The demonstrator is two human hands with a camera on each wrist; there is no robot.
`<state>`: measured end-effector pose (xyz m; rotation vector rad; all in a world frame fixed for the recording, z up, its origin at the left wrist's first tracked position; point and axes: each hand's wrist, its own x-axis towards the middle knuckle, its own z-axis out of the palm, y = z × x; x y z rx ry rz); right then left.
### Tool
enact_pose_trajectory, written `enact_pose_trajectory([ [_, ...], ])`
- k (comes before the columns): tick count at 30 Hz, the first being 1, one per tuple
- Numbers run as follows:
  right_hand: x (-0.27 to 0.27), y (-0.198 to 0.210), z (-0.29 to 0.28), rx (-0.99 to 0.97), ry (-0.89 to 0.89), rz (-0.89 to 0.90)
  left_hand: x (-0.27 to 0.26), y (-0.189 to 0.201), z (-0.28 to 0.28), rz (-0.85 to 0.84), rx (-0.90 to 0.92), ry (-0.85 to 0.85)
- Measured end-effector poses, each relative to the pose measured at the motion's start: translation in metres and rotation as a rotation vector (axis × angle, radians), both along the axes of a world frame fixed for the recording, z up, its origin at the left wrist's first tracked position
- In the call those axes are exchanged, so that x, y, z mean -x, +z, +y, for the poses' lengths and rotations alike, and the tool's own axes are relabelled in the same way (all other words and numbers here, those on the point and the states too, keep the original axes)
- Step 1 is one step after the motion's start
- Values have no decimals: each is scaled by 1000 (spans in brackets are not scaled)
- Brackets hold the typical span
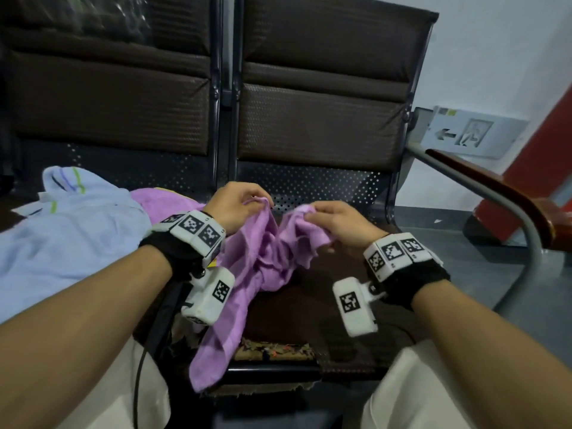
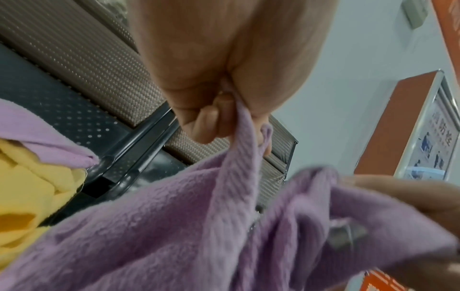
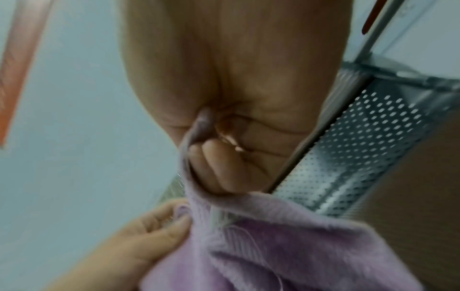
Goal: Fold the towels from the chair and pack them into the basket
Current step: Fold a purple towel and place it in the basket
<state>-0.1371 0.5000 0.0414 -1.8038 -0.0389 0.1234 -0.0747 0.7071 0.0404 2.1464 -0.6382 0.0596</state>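
Note:
A purple towel (image 1: 247, 274) hangs crumpled between both hands over the brown chair seat (image 1: 309, 317), its lower end trailing past the seat's front edge. My left hand (image 1: 238, 202) pinches one part of its top edge, and my right hand (image 1: 328, 218) pinches another part close beside it. In the left wrist view my left hand (image 2: 224, 110) has curled fingers clamping the towel's ribbed hem (image 2: 236, 157). In the right wrist view my right hand (image 3: 219, 157) has the towel (image 3: 286, 246) edge wrapped over its curled fingers. No basket is in view.
A light blue towel (image 1: 71, 230) with striped edge lies on the left seat, with another purple towel (image 1: 161, 199) and a yellow towel (image 2: 32, 187) beside it. The chair's metal armrest (image 1: 495, 193) curves at the right. Grey floor and a wall sign (image 1: 470, 131) lie beyond.

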Motion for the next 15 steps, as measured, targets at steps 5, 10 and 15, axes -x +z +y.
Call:
enact_pose_trajectory([
  [5, -13, 9, 8, -128, -258, -149, -9, 9, 15, 5, 57, 68],
  [10, -13, 10, 18, -200, 3, -96, -4, 10, 12, 127, 213, 132],
  [15, -10, 4, 21, 519, 48, -284, 1, 10, 15, 224, 377, 174],
])
